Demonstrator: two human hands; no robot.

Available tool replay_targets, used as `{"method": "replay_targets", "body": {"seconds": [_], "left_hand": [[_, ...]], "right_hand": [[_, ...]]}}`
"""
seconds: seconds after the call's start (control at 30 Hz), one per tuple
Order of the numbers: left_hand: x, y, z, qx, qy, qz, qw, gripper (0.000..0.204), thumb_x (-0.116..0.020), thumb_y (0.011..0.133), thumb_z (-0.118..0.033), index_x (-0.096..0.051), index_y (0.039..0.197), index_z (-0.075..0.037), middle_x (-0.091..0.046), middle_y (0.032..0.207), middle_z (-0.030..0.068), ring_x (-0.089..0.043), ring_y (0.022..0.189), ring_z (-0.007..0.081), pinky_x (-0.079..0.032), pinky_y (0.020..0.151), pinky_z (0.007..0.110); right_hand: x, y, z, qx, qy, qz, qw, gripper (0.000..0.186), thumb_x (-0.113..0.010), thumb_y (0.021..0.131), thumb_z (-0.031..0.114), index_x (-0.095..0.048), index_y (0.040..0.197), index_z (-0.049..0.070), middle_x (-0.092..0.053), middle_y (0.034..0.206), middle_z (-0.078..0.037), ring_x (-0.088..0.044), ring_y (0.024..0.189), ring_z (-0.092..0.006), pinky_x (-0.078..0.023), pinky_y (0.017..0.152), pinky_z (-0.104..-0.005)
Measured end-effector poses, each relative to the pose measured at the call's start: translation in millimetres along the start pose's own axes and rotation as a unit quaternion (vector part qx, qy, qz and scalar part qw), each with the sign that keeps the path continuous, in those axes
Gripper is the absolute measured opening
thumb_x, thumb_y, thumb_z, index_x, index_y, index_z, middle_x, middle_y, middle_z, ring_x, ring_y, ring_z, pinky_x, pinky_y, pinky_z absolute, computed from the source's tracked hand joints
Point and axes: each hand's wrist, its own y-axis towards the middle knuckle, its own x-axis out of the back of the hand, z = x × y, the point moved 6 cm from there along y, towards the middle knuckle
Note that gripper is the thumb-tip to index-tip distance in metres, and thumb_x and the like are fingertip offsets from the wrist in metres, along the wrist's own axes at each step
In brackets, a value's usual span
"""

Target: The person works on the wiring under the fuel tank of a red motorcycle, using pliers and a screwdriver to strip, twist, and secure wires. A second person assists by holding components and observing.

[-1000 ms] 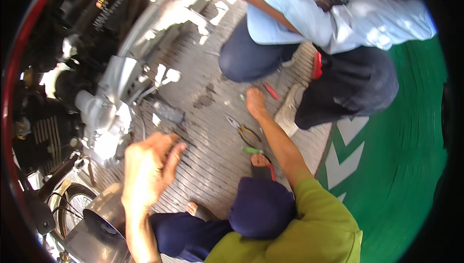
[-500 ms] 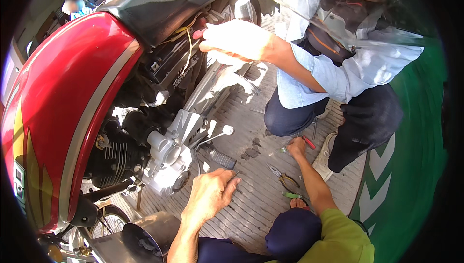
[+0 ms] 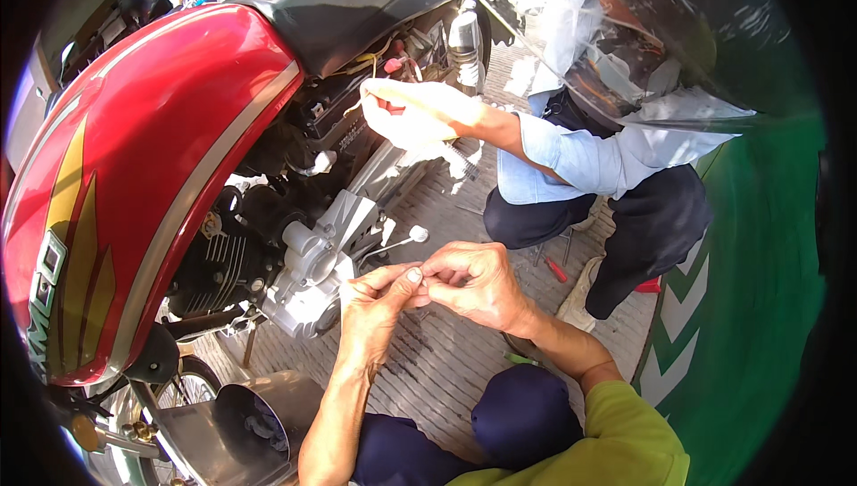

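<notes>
My left hand [image 3: 379, 307] and my right hand [image 3: 469, 281] meet in front of the silver engine casing [image 3: 314, 254], fingertips pinched together on something small I cannot make out. Just beyond them is the kick lever [image 3: 418, 233]. A red-handled tool [image 3: 555, 270] lies on the concrete, and a green-handled tool [image 3: 520, 358] is partly hidden under my right forearm. Across from me a crouching co-worker in a light blue shirt has a hand [image 3: 411, 111] by the yellow wires [image 3: 369, 58] under the seat; what those fingers hold is unclear.
A red motorcycle tank [image 3: 152, 147] and black seat [image 3: 348, 0] fill the left side. A metal housing [image 3: 232, 432] is at lower left, a bottle [image 3: 463, 44] behind the frame, the co-worker's helmet [image 3: 705, 31] at upper right. Green painted ground [image 3: 750, 263] borders the concrete.
My right hand has risen from the tools on the ground to meet my left hand. The co-worker's hand has left the pink-red object under the seat and sits slightly lower.
</notes>
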Motion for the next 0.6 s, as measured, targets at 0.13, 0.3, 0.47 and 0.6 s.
{"method": "replay_targets", "body": {"seconds": [0.13,0.3,0.47,0.6], "left_hand": [[9,-22,-24,-0.001,-0.075,-0.026,0.997,0.023,-0.07,0.082,-0.002,-0.067,0.103,0.005,-0.069,0.092,0.0143,-0.067,0.08,0.0188,-0.059,0.071,0.028],[6,-44,-46,0.003,-0.148,-0.017,0.989,0.022,-0.068,0.084,-0.007,-0.064,0.104,0.003,-0.068,0.09,0.0145,-0.069,0.078,0.0224,-0.059,0.069,0.03],[-9,-61,-80,-0.039,-0.123,-0.005,0.992,0.017,-0.069,0.081,-0.009,-0.068,0.095,0.0,-0.067,0.082,0.0088,-0.061,0.063,0.0136,-0.049,0.053,0.024],[3,-57,-97,-0.088,-0.119,-0.057,0.987,0.017,-0.066,0.082,-0.011,-0.063,0.095,0.0,-0.063,0.079,0.0064,-0.057,0.063,0.0116,-0.044,0.054,0.024]], "right_hand": [[-3,8,51,0.01,0.026,-0.012,1.0,0.019,-0.068,0.081,-0.002,-0.066,0.099,-0.006,-0.069,0.085,-0.011,-0.065,0.075,-0.0086,-0.053,0.062,-0.0222],[0,6,73,0.049,0.045,-0.002,0.998,0.01,-0.066,0.083,-0.004,-0.068,0.093,-0.005,-0.068,0.082,-0.007,-0.063,0.068,-0.0076,-0.053,0.06,-0.0208],[8,21,108,0.083,0.062,-0.027,0.994,0.009,-0.066,0.085,0.003,-0.066,0.092,-0.003,-0.065,0.078,-0.004,-0.059,0.063,-0.006,-0.048,0.054,-0.0201],[-4,82,118,0.256,-0.164,-0.147,0.941,0.015,-0.062,0.081,0.006,-0.064,0.093,-0.002,-0.061,0.069,-0.011,-0.06,0.062,-0.0212,-0.047,0.055,-0.0309]]}}
